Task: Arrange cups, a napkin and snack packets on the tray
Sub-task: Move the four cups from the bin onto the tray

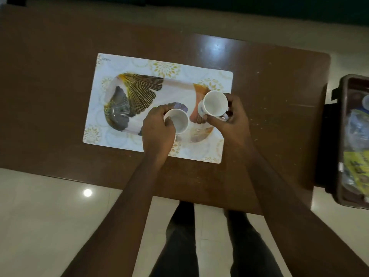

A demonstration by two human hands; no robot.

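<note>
A patterned tray (pixel 127 96) with gold and grey leaf designs rests on a white floral placemat (pixel 103 76) on the brown table. My left hand (pixel 157 134) grips a white cup (pixel 179 122) by its rim over the tray's near middle. My right hand (pixel 231 118) holds a second white cup (pixel 214 103), tilted, over the tray's right end. Both cups look empty. I cannot tell whether either cup touches the tray. No napkin shows on the tray.
A dark brown crate (pixel 343 136) stands on the floor at the right, holding yellow snack packets (pixel 357 166) and other wrapped items. The brown table (pixel 269 96) ends near my legs; pale floor tiles lie below.
</note>
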